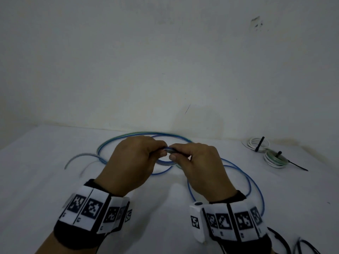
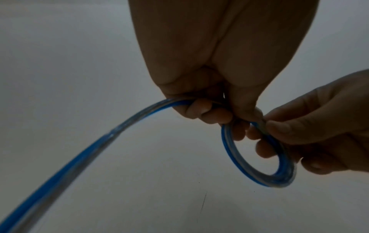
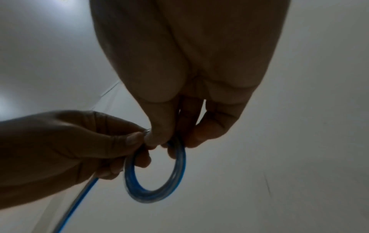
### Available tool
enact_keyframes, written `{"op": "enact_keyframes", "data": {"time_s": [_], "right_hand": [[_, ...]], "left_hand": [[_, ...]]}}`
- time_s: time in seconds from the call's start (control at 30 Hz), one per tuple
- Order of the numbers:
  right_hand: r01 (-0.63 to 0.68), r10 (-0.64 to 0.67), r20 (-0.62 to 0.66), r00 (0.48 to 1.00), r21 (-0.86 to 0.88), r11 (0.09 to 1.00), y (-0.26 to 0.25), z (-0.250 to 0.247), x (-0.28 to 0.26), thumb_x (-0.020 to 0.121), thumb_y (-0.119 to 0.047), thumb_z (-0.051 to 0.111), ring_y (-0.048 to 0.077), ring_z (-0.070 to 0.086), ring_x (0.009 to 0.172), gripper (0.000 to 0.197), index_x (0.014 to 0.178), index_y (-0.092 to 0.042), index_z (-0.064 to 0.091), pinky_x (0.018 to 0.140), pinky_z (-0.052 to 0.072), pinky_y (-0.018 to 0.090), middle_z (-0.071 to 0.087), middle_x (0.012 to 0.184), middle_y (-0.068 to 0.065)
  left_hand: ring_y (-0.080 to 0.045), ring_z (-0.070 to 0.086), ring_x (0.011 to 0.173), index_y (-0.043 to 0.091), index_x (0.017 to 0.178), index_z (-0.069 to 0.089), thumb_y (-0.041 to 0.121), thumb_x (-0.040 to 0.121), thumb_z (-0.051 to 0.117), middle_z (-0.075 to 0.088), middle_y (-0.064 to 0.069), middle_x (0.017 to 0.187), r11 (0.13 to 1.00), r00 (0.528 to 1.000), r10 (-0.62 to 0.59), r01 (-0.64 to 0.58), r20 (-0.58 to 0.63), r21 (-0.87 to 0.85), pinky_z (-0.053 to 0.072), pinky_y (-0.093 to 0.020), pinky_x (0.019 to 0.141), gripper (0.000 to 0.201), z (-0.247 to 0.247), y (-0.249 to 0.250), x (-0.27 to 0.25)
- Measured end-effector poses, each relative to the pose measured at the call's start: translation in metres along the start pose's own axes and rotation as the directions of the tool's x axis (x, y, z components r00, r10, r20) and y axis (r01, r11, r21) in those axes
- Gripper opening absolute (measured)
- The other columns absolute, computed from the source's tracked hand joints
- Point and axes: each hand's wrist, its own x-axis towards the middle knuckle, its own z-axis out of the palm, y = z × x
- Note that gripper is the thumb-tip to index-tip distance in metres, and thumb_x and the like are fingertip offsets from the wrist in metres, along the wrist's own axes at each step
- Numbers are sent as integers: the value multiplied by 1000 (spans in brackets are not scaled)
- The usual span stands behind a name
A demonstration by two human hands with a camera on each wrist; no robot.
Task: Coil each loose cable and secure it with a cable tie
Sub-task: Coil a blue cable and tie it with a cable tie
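Observation:
A blue-striped clear cable sprawls in wide loops over the white surface. Both hands meet above it at the middle. My left hand and my right hand pinch the top of a small coil of this cable, thumbs and fingertips nearly touching. The small coil hangs below the fingers as a tight ring. From the left hand a loose length runs down and away. A green-tinted cable loops behind the hands.
Two tied coils lie at the back right: a white one and a white-green one, each with a black cable tie. Dark cables lie at the bottom right corner. A white wall rises behind the surface.

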Motion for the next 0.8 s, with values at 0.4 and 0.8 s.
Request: {"op": "enact_keyframes", "data": {"time_s": [0.4,0.8], "right_hand": [[-148,163,-5,987,397,906,-7,-1,1,91,-18,67,1,63,75,9,98,-18,73,70,50,15,71,82,-8],[-228,243,6,970,365,903,0,9,1,89,-23,70,5,65,87,27,116,-26,71,76,52,18,71,103,-10]], "left_hand": [[5,68,84,30,98,75,39,80,64,74,20,84,810,945,-325,253,-45,-528,47,-7,74,23,-11,-7,0],[-7,61,61,23,93,76,39,89,55,71,10,71,985,969,-136,111,-208,-129,47,-22,58,26,-4,-12,-1]]}}
